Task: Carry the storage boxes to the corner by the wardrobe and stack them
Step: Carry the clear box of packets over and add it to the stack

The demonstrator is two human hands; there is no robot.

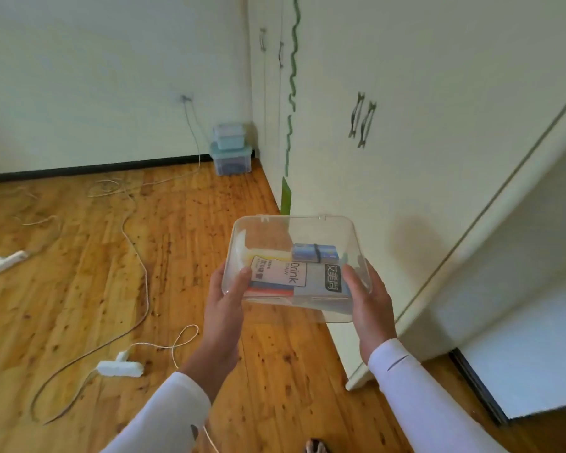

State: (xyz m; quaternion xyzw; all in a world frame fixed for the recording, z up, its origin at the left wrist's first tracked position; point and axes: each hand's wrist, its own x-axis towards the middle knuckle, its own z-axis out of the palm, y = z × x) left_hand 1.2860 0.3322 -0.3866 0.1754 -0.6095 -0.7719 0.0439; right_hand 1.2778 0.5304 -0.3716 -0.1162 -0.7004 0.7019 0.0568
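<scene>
- Two hands carry a clear storage box (294,237): left hand (224,299) grips its left side, right hand (370,299) its right side, thumbs on top.
- Through the clear top a packet (285,276) reads "Drink".
- Two blue boxes (231,148) stand stacked in the far corner beside the wardrobe (406,93); cables (147,286) lie on the floor (62,273) at the left.
</scene>
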